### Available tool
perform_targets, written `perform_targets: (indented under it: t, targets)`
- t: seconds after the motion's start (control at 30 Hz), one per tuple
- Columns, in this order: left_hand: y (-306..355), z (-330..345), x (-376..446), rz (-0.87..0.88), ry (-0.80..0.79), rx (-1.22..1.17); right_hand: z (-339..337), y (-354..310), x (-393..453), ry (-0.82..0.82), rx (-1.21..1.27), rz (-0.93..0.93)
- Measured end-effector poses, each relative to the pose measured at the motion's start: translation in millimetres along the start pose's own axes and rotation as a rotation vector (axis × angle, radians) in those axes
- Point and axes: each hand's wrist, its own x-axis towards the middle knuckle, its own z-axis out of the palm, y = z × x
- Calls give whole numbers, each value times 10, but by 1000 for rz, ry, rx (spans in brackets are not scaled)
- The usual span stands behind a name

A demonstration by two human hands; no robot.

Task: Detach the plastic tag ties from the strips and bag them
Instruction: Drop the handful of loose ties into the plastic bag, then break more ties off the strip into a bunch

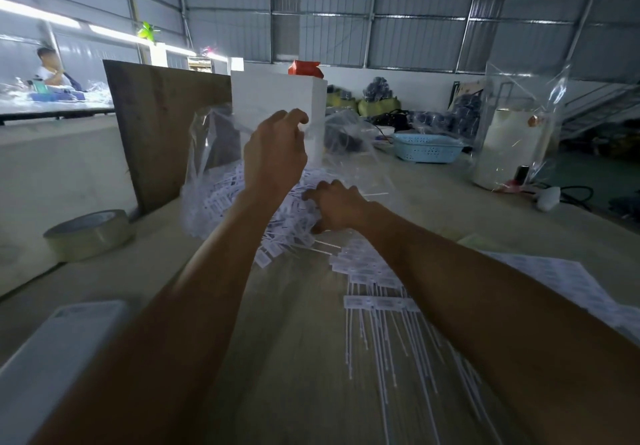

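Two hands work: the left grip (277,147) pinches the crinkled clear bag (207,154) rim; below it, the right grip (334,207) curls into flat white tag ties (287,226) heaped on the pale worktop (294,358).

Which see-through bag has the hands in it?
The crumpled clear bag in the middle, full of white tags. The left hand holds its top edge up; the right hand reaches in. The other bag stands apart at the right, untouched.
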Motion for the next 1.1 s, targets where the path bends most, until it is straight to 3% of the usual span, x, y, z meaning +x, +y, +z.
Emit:
perform_targets:
  t: [0.1, 0.23, 0.3, 0.37, 0.47, 0.53, 0.6, 0.67, 0.77, 0.93, 1.1]
  targets:
    - [70, 5, 2, 56, 43, -49, -150, 50, -166, -113, 36, -89]
    - [185, -20, 10, 148, 63, -108, -300, 134, -865, 141, 213, -245]
    - [308, -52, 65, 148, -15, -139, -280, 217, -1423, 220, 323, -285]
    - [493, -105, 133, 133, -238, -186, -232, 379, -1981, 165, 391, -230]
    - [831, -140, 109, 219, -749, -265, -173, 748, -2602, 49, 352, -56]
    - [1059, -98, 9, 284, -1047, -264, -154, 1004, -2877, 55, 345, 38]
    - [1261, 13, -135, 351, -1240, -234, -123, 1184, -3044, 118, 398, 74]
    - [1441, 155, -311, 408, -1342, -259, -59, 1254, -3120, 71, 420, 76]
    - [1604, 362, -580, 531, -1385, -220, 44, 1243, -3121, 5, 324, 94]
    - [1687, 564, -863, 600, -1323, -200, 54, 1171, -3090, 145, 225, 37]
    - [1790, 465, -841, 531, -1165, -376, -101, 1243, -3197, 354, 425, -16]
